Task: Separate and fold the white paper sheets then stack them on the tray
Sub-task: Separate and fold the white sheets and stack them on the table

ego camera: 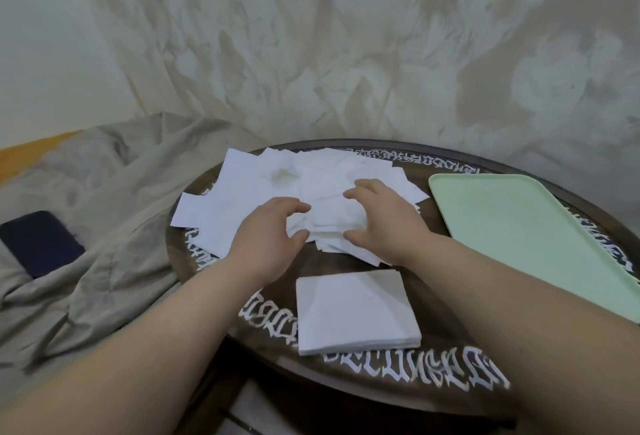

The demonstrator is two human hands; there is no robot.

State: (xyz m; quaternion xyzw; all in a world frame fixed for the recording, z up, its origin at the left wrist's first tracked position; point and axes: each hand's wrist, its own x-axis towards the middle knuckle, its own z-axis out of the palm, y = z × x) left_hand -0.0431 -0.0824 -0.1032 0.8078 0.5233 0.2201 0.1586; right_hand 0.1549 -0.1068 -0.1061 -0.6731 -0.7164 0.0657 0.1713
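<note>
Both hands reach over a round dark surface [346, 372] with white lettering round its edge. The left hand [266, 240] and the right hand [382, 223] face each other above a loose pile of white sheets [249, 188] spread across the far half of the surface. Their fingers [294, 207] are curled, thumbs below, and a crumpled sheet [329, 219] sits between the two hands at the top of the pile; the fingers touch its edges, though whether they actually pinch it I cannot tell. Nearer the person, apart from the pile, a neat stack of folded sheets [353, 310] lies flat on the surface. A pale green tray [540, 244] rests on the right side of the surface, just beside the pile, with no sheets on it. To the left, crumpled grey cloth [104, 226] lies beside the surface with a dark phone [38, 244] on it.
</note>
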